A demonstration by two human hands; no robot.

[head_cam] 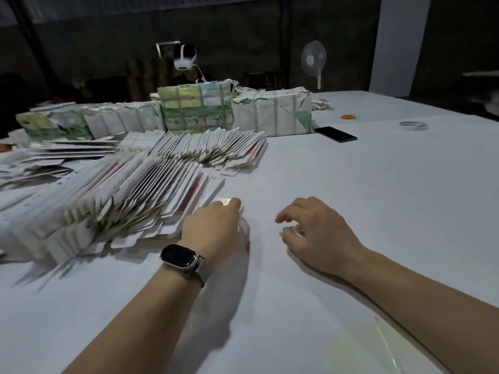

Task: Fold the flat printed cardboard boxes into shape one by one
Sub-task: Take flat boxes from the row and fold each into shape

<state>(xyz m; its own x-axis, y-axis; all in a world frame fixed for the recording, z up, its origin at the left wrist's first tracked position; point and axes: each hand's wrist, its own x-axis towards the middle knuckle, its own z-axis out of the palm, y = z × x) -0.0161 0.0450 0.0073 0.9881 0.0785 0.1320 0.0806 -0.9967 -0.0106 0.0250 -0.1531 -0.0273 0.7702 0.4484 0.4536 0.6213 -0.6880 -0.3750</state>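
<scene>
Head view of a white table [351,184] with flat printed cardboard boxes laid out on its left half. The near stack [121,201] is fanned in overlapping rows, white with red and dark printed bands; its print is too blurred to read. A second fanned row [205,147] lies just beyond it.

The left hand [213,228], a dark-faced wristwatch [179,257] on its wrist, reaches to the right edge of the near stack. Its fingers curl down over the end of the nearest flat box [213,194]; whether they actually grip it cannot be told, as the fingertips are hidden.

The right hand [316,228] hovers just above the bare table beside the left hand, fingers loosely curled and holding nothing.

At the far side stand wrapped bundles [270,112], taped in strips; one has green printed wrapping [194,106] with no legible writing. To the right of the bundles lie a black phone [336,134], a roll of clear tape [413,126] and an orange ring-shaped item [349,117]. Behind the bundles sits another person wearing a white headset [185,59]. A white standing fan [313,59] is at the far right.
</scene>
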